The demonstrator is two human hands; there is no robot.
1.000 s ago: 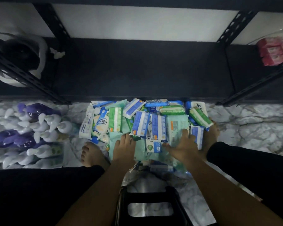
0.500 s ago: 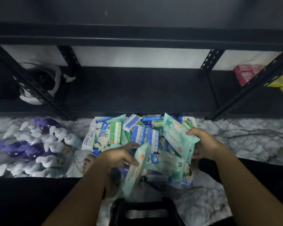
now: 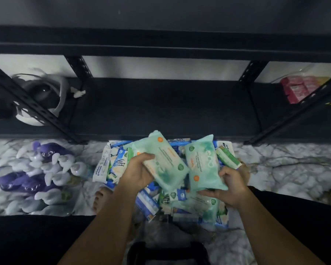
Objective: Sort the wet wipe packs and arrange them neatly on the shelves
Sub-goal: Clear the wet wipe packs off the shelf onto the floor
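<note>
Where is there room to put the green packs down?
The dark shelf is bare in the middle, between the black-and-white gadget on the left and the red packs on the right. The floor is crowded with the pile of packs and bottles.

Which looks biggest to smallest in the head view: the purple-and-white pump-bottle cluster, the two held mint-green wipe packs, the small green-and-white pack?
1. Purple-and-white pump-bottle cluster
2. Mint-green wipe pack in left hand, second mint-green pack in right hand: alike, unranked
3. Small green-and-white pack
</note>
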